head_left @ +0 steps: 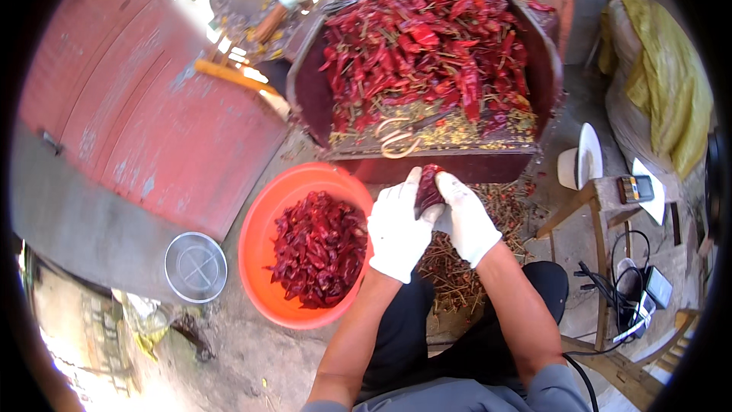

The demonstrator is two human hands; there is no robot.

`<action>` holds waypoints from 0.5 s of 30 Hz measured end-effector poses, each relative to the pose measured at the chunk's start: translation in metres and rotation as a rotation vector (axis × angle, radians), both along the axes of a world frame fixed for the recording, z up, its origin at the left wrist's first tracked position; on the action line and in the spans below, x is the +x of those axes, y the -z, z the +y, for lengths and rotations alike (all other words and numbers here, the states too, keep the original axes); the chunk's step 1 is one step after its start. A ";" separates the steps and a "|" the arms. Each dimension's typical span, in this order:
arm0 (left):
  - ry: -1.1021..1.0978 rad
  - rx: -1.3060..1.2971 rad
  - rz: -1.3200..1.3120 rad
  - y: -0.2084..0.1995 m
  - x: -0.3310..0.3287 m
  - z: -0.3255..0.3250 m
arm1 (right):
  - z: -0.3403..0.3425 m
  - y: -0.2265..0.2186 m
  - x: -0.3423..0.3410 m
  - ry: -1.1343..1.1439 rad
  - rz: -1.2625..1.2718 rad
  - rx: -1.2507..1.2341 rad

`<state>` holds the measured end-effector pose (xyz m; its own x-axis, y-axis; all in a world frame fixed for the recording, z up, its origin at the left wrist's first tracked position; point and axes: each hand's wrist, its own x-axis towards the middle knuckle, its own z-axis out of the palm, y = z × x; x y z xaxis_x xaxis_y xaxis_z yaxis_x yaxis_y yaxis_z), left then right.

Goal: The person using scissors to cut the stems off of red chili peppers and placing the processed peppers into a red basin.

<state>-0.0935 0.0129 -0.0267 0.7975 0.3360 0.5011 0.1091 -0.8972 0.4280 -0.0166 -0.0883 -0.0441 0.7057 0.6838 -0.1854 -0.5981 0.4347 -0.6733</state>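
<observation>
Both my hands wear white gloves and meet around one dark red dried chili pepper (429, 191), just in front of the cart's near edge. My left hand (399, 227) has its fingers closed on the pepper's left side. From the right, my right hand (466, 217) grips the same pepper between thumb and fingers. Beyond them a maroon cart (457, 166) holds a large heap of dried red chili peppers (427, 38), with pale seeds along its near side. Scissors (398, 137) with tan handles lie on those seeds. Left of my hands, an orange basin (259, 290) contains more dark red peppers (319, 248).
Stems and scraps (461, 278) litter the ground between my legs. A round sieve (196, 267) lies left of the basin. At right are a wooden stool (583, 197), a white hat (583, 159), cables (621, 290) and large sacks (656, 84). Another gloved person (255, 11) sits at the far left.
</observation>
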 end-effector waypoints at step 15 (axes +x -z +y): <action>-0.482 0.297 0.198 0.048 -0.101 0.131 | -0.009 -0.013 0.017 -0.143 -0.292 -0.243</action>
<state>-0.1948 0.1436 -0.0750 0.6779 0.5516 0.4860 0.5856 -0.8048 0.0965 0.0004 -0.0976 -0.0308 0.6535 0.7399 -0.1596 -0.4094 0.1682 -0.8967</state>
